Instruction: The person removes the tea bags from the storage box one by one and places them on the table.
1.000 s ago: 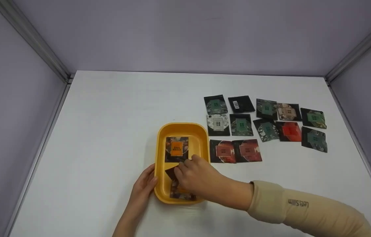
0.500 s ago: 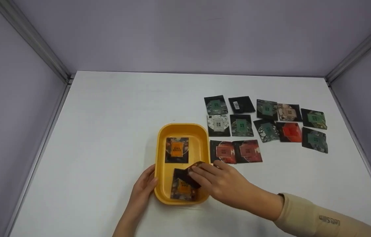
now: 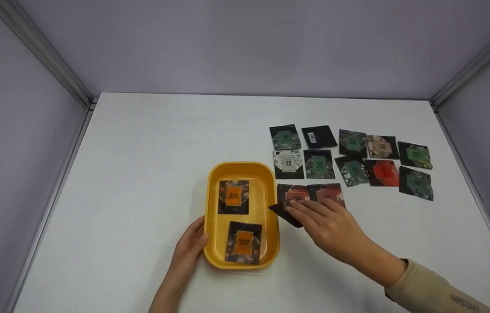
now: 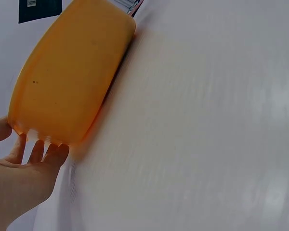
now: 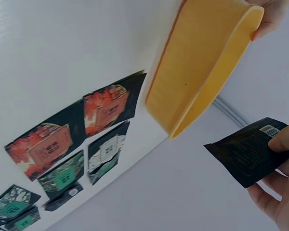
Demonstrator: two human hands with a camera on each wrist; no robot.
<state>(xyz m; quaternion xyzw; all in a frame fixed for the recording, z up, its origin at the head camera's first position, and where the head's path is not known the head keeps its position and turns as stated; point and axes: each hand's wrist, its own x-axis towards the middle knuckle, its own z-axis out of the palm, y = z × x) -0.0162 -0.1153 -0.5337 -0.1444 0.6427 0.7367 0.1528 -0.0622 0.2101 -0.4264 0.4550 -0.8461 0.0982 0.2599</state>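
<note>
My left hand [image 3: 188, 245] grips the left side of a yellow plastic tray [image 3: 264, 187], thumb at the rim. In the left wrist view its fingertips [image 4: 60, 149] lie against the tray's outer wall. Two dark sachets with orange labels lie flat in the tray, an upper sachet [image 3: 233, 198] and a lower sachet [image 3: 243, 243]. Just past the tray's right rim, my right hand [image 3: 334, 228] pinches a black sachet [image 3: 284, 214] between thumb and fingers. Seen from the right wrist, the held sachet [image 5: 245, 151] shows its printed back with a white barcode.
Right of the tray lie two red-labelled sachets [image 3: 293, 191], partly behind the right hand. Beyond them several more sachets [image 3: 319, 165] in green, white, beige and red spread over the white table [image 3: 153, 143]. One sachet [image 3: 319, 137] lies barcode up. Walls enclose the table.
My right hand has lifted the black sachet off the lower orange-labelled one and carried it right, out over the tray's right rim. The left hand and tray stay put.
</note>
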